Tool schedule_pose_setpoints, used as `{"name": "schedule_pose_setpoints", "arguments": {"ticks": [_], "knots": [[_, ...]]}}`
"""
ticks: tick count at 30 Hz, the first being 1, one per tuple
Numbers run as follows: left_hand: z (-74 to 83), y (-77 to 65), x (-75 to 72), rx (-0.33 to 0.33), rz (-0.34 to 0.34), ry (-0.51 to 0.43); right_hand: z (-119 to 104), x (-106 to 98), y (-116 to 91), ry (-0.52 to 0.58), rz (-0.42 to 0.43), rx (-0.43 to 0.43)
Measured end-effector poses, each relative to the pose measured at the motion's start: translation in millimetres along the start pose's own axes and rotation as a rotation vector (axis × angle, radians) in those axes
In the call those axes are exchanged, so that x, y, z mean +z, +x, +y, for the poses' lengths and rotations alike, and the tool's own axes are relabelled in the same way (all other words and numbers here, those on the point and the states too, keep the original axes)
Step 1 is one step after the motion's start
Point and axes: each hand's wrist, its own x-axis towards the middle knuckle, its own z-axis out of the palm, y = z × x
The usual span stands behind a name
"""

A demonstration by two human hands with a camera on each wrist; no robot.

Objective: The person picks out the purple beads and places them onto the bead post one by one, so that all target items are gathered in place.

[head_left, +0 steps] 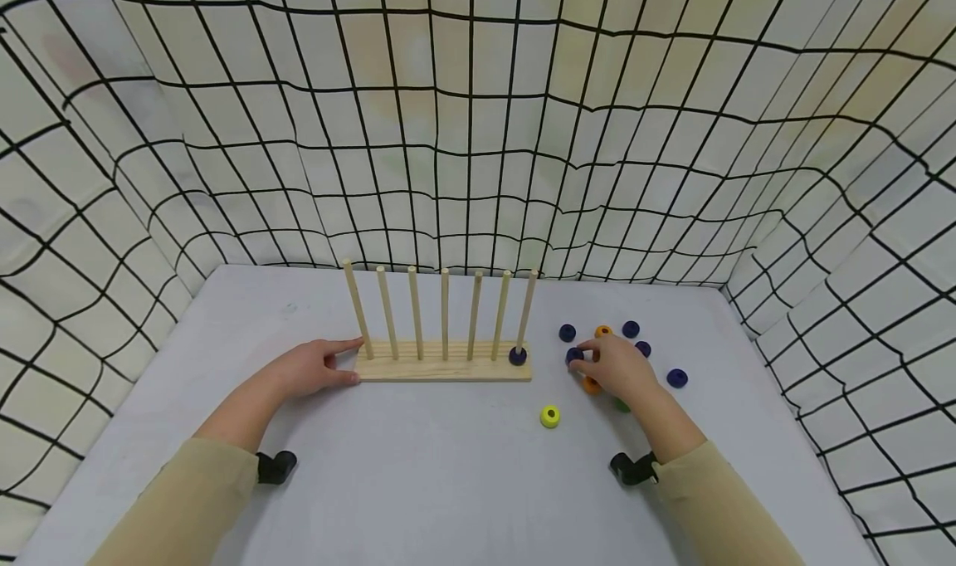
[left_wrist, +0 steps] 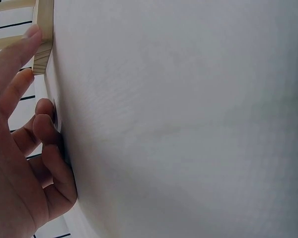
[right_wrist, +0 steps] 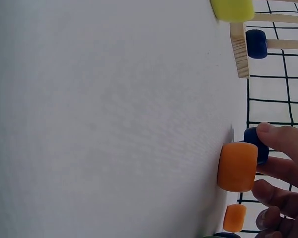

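Note:
A wooden peg board (head_left: 448, 371) with a row of upright pegs lies across the middle of the table. One dark blue bead (head_left: 518, 356) sits at the bottom of its rightmost peg. My left hand (head_left: 309, 368) holds the board's left end, thumb (left_wrist: 32, 34) at the front edge and index finger behind. To the right of the board, my right hand (head_left: 618, 368) pinches another blue bead (right_wrist: 257, 145) between thumb and fingers, low over the table. Close beside that bead is an orange bead (right_wrist: 237, 167), partly covered by the hand in the head view.
A yellow bead (head_left: 550, 417) lies in front of the board's right end. Around the right hand lie more blue beads (head_left: 677, 378), another orange bead (head_left: 603, 331) and a partly hidden green bead (head_left: 622, 405). Black netting (head_left: 470, 147) surrounds the table's back and sides.

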Motion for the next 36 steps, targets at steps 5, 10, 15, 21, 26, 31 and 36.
{"name": "schedule_pose_setpoints", "arguments": {"ticks": [5,10,15,21,26,31,36], "knots": [[0.2,-0.6,-0.3,-0.001,0.002,-0.006,0,-1,-1,-0.003,0.013,0.001],[-0.6,0.0,0.5,-0.010,0.000,0.000,-2,-3,-3,-0.001,0.030,-0.014],[-1.0,0.2,1.0,-0.009,0.004,0.003,-5,-4,-6,-0.003,0.057,-0.024],[-0.8,-0.4,1.5,-0.009,0.008,-0.003,-8,-7,-8,-0.020,0.109,-0.040],[-1.1,-0.5,2.1,-0.008,0.010,-0.001,-11,-9,-10,-0.008,0.142,-0.046],[-0.6,-0.3,2.1,-0.009,0.010,-0.002,-14,-10,-12,-0.011,0.186,-0.067],[-0.5,-0.4,1.8,-0.012,0.011,-0.001,-18,-12,-14,0.009,0.245,-0.092]]}}
